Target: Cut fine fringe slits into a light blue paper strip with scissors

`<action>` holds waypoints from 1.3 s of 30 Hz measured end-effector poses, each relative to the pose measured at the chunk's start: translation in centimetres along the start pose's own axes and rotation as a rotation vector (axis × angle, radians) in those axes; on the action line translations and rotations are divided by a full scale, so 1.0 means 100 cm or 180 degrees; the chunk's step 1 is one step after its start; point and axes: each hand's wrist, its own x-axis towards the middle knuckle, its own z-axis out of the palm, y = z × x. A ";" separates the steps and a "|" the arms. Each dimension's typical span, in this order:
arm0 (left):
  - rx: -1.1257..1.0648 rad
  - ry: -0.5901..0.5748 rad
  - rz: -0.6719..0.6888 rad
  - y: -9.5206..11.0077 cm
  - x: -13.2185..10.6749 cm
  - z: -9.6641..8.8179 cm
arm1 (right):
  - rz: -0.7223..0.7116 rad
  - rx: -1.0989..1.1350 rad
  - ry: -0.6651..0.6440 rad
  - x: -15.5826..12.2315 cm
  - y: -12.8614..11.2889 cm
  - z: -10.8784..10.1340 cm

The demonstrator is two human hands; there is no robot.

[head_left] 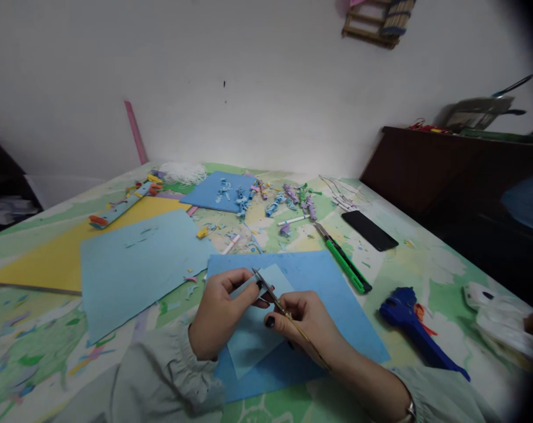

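Lower centre of frame: the right hand [313,326] is gripping a slim gold-and-dark metal tool [288,316], apparently scissors, and the left hand [216,314] is holding its fingers narrowly bunched beside the pointed end; whether they are pinching a small piece, cannot tell. Beneath both hands a pale-blue, flat, four-sided sheet [249,346] is lying on a larger mid-blue sheet [321,273], itself resting on the green-and-white patterned desk [451,261]. Risk (judged): with the points sitting so near the left fingertips, a slip could be nicking skin, and a brushing wrist could be shifting the loose upper sheet.
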 end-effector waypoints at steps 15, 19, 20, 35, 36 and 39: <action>0.0001 -0.0093 0.0014 -0.002 0.002 0.000 | 0.0006 0.0013 0.0005 0.001 0.001 0.000; -0.0221 -0.0170 -0.0044 -0.006 0.002 -0.001 | 0.0040 0.0017 0.0077 0.000 0.000 0.000; -0.0275 -0.0183 -0.0052 -0.006 0.002 -0.001 | 0.0038 0.0038 0.0092 0.000 0.000 0.000; -0.0076 -0.0056 0.0046 -0.002 0.002 -0.001 | 0.0058 0.0077 0.0072 0.000 0.001 0.000; -0.0067 -0.0050 0.0037 -0.002 0.002 -0.001 | 0.0061 0.0065 0.0068 0.000 0.001 0.000; -0.0046 -0.0014 0.0041 -0.002 0.002 -0.001 | 0.0058 0.0031 0.0079 0.000 0.000 0.000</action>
